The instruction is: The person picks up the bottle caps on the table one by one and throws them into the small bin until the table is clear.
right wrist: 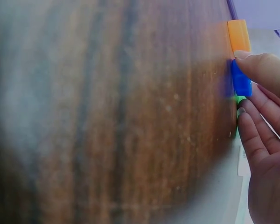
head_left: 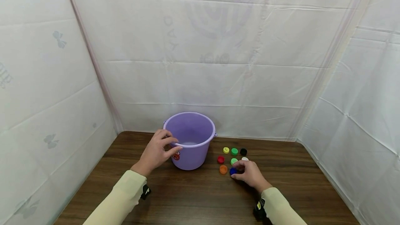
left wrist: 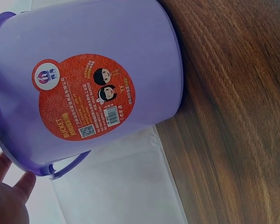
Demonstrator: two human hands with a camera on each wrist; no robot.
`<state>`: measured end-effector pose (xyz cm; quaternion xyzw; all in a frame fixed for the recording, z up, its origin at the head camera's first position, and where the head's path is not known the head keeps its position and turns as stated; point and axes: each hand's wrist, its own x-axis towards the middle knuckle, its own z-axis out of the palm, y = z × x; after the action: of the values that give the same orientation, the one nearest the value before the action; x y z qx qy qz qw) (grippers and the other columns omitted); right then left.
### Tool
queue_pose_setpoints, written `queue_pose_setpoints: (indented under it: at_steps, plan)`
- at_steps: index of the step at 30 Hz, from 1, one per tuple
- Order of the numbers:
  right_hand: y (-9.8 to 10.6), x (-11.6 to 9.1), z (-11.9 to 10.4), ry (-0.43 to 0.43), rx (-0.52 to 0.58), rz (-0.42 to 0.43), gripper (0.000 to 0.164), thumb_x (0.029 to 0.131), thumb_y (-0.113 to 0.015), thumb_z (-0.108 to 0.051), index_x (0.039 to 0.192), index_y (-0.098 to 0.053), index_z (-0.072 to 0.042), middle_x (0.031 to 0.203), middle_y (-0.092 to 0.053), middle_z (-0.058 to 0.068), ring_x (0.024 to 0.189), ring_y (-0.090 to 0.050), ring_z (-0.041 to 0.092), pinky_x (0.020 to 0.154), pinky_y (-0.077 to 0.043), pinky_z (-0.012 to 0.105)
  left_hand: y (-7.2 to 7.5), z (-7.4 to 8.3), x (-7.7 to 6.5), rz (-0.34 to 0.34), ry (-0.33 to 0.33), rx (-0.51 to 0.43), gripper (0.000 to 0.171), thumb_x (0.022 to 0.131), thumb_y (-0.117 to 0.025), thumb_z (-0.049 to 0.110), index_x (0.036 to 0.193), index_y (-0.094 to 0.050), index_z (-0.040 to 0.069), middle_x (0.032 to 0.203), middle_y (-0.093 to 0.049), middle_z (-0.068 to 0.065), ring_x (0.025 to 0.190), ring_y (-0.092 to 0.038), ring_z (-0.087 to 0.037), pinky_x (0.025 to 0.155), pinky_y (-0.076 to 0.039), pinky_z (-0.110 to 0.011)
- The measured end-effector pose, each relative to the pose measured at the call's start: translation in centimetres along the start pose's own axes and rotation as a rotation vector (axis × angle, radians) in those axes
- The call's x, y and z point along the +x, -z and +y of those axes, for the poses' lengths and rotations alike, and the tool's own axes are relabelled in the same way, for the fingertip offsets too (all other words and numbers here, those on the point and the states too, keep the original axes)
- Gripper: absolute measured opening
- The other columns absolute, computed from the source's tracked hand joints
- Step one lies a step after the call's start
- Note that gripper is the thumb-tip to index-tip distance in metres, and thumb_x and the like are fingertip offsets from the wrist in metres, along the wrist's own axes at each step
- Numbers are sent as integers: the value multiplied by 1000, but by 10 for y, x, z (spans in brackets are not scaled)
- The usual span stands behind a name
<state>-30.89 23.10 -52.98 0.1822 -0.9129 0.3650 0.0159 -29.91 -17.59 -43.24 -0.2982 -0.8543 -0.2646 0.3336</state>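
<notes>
A purple bucket [head_left: 191,156] stands upright at the back of the table. My left hand [head_left: 157,152] grips its near-left rim, the fingers over the edge and the thumb outside; the left wrist view shows the bucket's red label [left wrist: 86,98]. To the right, my right hand [head_left: 250,173] pinches a blue bottle cap [head_left: 233,171] at table level. In the right wrist view the thumb lies against the blue cap [right wrist: 242,79], beside an orange cap [right wrist: 239,36]. A light green cap [head_left: 234,161] and a white cap [head_left: 245,159] sit just behind that hand, partly covered.
More caps lie beside the bucket: red [head_left: 221,159], yellow [head_left: 226,150], green [head_left: 234,151] and black [head_left: 243,152]. White sheeting [head_left: 203,79] encloses the brown wooden table [head_left: 187,197] at the back and both sides. A bail handle [left wrist: 72,165] hangs on the bucket.
</notes>
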Motion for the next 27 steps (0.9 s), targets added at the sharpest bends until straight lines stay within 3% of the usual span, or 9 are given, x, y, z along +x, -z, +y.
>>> queue_pose_setpoints:
  at_steps: [15, 27]
  plan:
    - [1, -1, 0, 4, 8, -24, 30, 82, -88, -22, 107, -75, -15, 104, -73, 0, 96, -69, 18, 80, -56, 26, 0, 1, 0, 10, 7, -6, 21, 78, -90, 29, 92, -79, 18, 98, -60, 2, 102, -53, -19, 82, -50, -38]
    - [10, -1, -6, -19, 96, 25, 31, 82, -88, -17, 108, -74, -9, 106, -74, 6, 90, -72, 17, 77, -60, 27, 0, 1, 0, -7, 26, -5, 21, 79, -90, 29, 93, -80, 17, 98, -60, 2, 102, -51, -17, 81, -50, -36]
